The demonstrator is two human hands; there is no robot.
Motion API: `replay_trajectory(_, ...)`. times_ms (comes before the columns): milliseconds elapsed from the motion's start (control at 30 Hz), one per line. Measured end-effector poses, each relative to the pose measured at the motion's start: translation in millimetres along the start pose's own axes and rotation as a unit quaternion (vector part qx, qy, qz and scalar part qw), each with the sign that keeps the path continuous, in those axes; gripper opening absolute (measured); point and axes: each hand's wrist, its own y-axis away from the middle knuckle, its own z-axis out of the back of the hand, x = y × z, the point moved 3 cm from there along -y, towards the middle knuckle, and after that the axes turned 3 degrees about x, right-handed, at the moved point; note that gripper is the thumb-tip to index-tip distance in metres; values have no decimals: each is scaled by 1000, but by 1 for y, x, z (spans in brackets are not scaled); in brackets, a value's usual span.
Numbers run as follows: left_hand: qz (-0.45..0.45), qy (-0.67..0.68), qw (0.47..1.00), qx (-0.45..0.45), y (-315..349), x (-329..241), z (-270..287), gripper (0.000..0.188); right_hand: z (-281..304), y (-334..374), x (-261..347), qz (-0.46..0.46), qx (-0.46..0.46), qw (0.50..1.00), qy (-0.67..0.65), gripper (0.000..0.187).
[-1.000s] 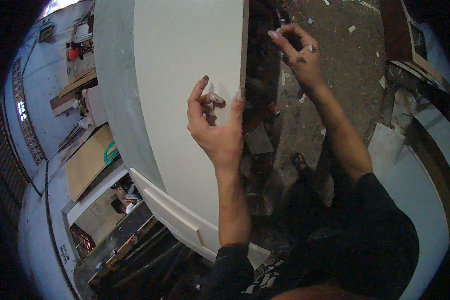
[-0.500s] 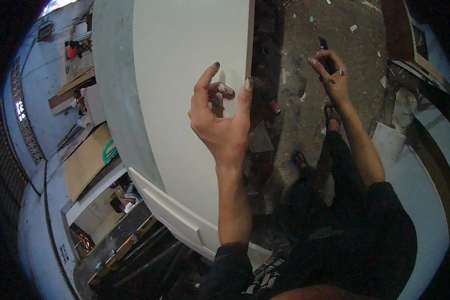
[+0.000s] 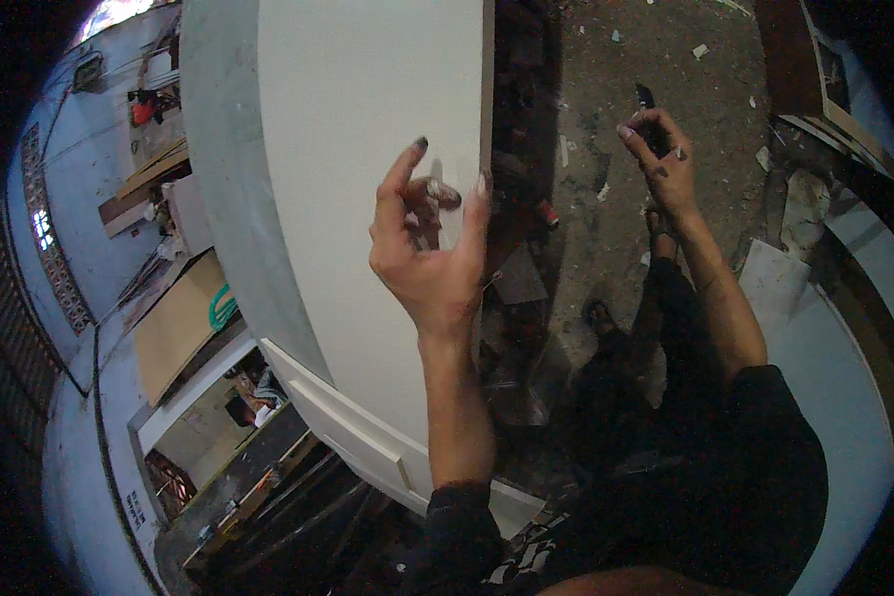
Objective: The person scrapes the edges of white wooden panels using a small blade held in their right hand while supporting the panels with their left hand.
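Observation:
My left hand is raised in front of a tall white door panel, close to its right edge. Its fingertips pinch a small brownish piece, too small to identify. My right hand is held out over the dirt floor, apart from the door. It grips a small dark slim tool whose tip sticks up above the fingers. Both forearms come up from dark sleeves at the bottom.
The white door's moulded lower panel runs down to the left. The dirt floor is littered with scraps and debris. Flat boards lie at the left, a white sheet and wooden frames at the right.
My right hand has moved away from the door's edge, rightward over the floor, with the dark tool in it. My left hand stayed at the door and its fingers spread slightly.

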Motion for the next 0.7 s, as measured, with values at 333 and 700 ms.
replay_trajectory(333,39,78,994,64,19,8,12,59,4,9,-21,-8,0,1000,16,16)
replay_trajectory(700,-16,-16,999,29,-15,-4,2,48,-3,17,-8,16,-13,999,38,24)
